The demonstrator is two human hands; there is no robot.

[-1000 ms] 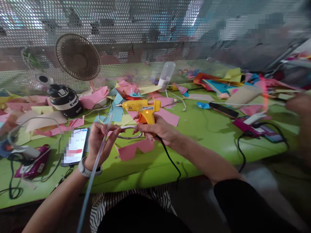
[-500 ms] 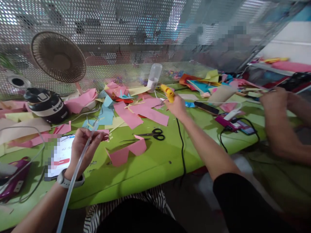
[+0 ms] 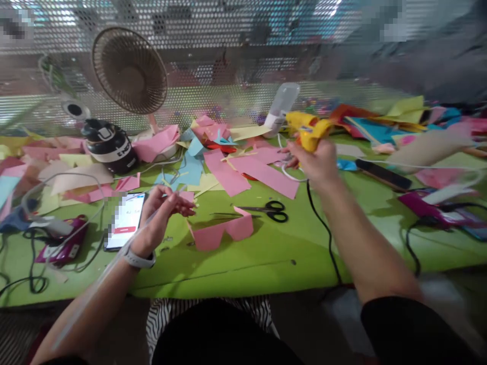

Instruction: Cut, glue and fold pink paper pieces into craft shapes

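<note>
My left hand [image 3: 158,218], with a watch on the wrist, is closed on a long translucent glue stick [image 3: 101,280] that trails back along my forearm. My right hand [image 3: 321,163] grips a yellow hot glue gun [image 3: 309,129], raised over the table with its nozzle turned left. Between the hands, a folded pink paper cutout [image 3: 213,237] shaped like glasses stands on the green tabletop [image 3: 262,276]. Black-handled scissors [image 3: 277,211] lie just behind it, their blades partly hidden by the paper.
A lit phone [image 3: 127,223] lies beside my left wrist. Purple power strips with cables [image 3: 78,243] sit on both sides. Behind are paper scraps [image 3: 232,172], a black bottle [image 3: 110,149], a fan [image 3: 129,71] and a clear bottle [image 3: 283,104]. A mesh panel [image 3: 213,61] stands at the back.
My view has swung right and the glue gun is lifted higher, its whole body now showing. The glue stick lies flatter along my left forearm. The other person's hands have left the view.
</note>
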